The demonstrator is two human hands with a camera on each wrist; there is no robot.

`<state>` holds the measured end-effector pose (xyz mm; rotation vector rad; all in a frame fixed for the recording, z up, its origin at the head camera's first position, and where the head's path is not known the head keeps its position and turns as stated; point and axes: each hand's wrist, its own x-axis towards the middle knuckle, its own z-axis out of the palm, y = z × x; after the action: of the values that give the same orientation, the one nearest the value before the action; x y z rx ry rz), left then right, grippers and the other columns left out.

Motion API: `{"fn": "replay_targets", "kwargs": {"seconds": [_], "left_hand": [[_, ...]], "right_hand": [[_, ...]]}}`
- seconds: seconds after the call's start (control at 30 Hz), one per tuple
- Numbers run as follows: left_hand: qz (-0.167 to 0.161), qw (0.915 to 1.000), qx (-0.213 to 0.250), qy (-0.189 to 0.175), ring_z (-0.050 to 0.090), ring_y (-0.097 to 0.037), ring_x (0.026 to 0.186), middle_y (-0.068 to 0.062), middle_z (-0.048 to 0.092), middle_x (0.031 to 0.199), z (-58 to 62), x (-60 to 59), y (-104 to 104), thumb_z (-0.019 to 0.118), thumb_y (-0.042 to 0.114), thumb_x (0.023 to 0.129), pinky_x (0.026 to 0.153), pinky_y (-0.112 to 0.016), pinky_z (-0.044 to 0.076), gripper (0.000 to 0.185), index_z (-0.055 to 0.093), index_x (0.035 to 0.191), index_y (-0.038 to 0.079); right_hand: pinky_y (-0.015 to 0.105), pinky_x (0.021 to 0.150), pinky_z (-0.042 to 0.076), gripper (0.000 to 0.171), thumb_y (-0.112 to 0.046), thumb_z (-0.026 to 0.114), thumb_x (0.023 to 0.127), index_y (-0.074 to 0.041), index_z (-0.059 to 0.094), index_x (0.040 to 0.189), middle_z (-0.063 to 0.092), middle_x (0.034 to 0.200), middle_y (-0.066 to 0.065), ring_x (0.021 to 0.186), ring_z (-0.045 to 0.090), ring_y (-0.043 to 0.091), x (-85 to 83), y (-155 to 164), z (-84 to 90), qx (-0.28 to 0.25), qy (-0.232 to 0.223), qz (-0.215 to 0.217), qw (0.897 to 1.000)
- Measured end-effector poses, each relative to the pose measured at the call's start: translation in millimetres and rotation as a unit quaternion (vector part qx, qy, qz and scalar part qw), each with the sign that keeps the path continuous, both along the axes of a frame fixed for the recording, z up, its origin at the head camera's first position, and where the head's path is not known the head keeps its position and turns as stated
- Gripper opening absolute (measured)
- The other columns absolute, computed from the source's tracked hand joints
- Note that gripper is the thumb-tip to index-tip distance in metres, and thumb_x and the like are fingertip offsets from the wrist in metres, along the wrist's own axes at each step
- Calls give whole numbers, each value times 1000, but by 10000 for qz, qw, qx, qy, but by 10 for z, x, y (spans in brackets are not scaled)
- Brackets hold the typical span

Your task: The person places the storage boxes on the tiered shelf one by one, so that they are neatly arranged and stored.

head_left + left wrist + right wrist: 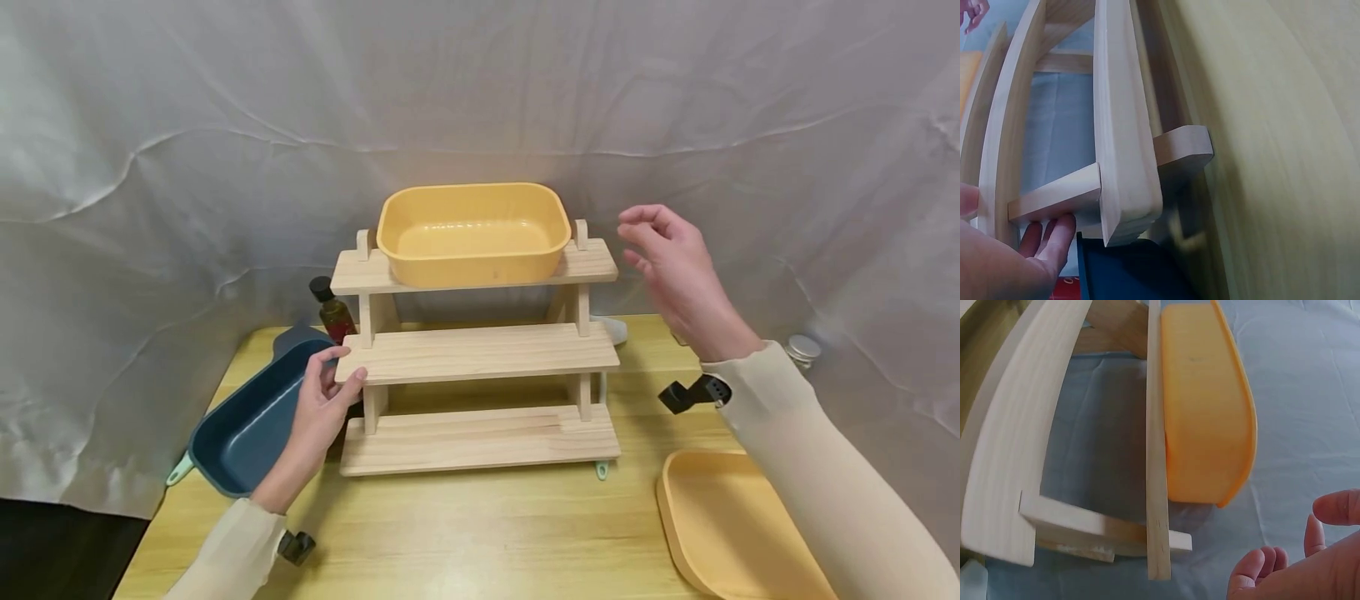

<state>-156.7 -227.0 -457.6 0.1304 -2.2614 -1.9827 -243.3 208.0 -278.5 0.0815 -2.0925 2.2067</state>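
The yellow basin (480, 268) sits level on the top shelf (351, 275) of the wooden rack (480, 354), which stands on the surface (480, 537) toward its back edge. Neither hand touches the basin, so its placing looks finished.

The person's left hand (318, 417) pinches the left end of the rack's middle shelf, thumb at the front and fingers curled behind, seemingly steadying it or about to adjust it. The right hand (675, 271) hangs in the air beside the top shelf's right end, its grip loosely spread around nothing.

What remains seems to lie below: the blue basin (251, 437) rests by the surface's left edge, and a second yellow basin (675, 521) lies toward its front right corner, partly hidden by the right sleeve (817, 450). Neither is on the rack; whether either belongs there cannot be told. A dark-capped bottle (336, 317) stands behind the rack's left side, near the surface's back edge.
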Motion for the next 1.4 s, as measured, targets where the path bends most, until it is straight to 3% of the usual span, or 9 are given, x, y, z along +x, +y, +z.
{"fn": "replay_targets", "kwargs": {"seconds": [0.27, 0.43, 0.67, 0.9, 1.23, 1.4], "left_hand": [[97, 9995, 245, 174, 70, -7, 101, -12, 66, 123, -16, 17, 6, 67, 15, 111, 92, -26, 60, 45, 42, 145, 1], [139, 9987, 380, 298, 70, -7, 99, -9, 62, 113, -15, 14, 8, 67, 12, 111, 88, -25, 60, 38, 43, 136, -3], [52, 9981, 533, 319, 69, -7, 104, -15, 58, 121, -19, 29, -14, 66, 11, 111, 88, -25, 61, 35, 44, 133, -4], [97, 9978, 604, 237, 68, -8, 109, -22, 57, 134, -14, 55, 2, 63, 11, 113, 90, -27, 60, 35, 43, 136, -3], [84, 9984, 494, 247, 67, -10, 110, -16, 59, 127, -9, 39, -17, 62, 14, 113, 92, -27, 60, 36, 42, 139, -2], [78, 9989, 432, 158, 68, -8, 107, -12, 60, 120, -5, 55, -33, 64, 15, 112, 90, -25, 60, 39, 42, 141, 0]], "right_hand": [[34, 103, 44, 12, -15, 70, 109, -8, 68, 118, 50, 127, 3, 120, 48, 18, 209, 294, -64, -126, 138, -135, 9997], [26, 99, 49, 12, -16, 70, 109, -9, 68, 119, 50, 129, 4, 119, 49, 17, 347, 499, -161, -77, 140, -133, 9998], [21, 92, 54, 12, -11, 70, 109, -5, 69, 119, 52, 128, 7, 115, 53, 17, 551, 767, -311, -415, 146, 13, 9990], [18, 95, 53, 16, -14, 70, 109, -6, 68, 123, 54, 131, 4, 119, 57, 16, 740, 996, -427, -67, -57, -43, 10000], [18, 94, 54, 15, 1, 59, 111, -3, 69, 122, 59, 127, 5, 114, 60, 13, 950, 1249, -510, -465, 214, 326, 9982], [17, 92, 54, 17, 1, 58, 112, -4, 69, 124, 62, 126, 3, 111, 59, 13, 1096, 1389, -601, -219, 109, 232, 9994]]}}
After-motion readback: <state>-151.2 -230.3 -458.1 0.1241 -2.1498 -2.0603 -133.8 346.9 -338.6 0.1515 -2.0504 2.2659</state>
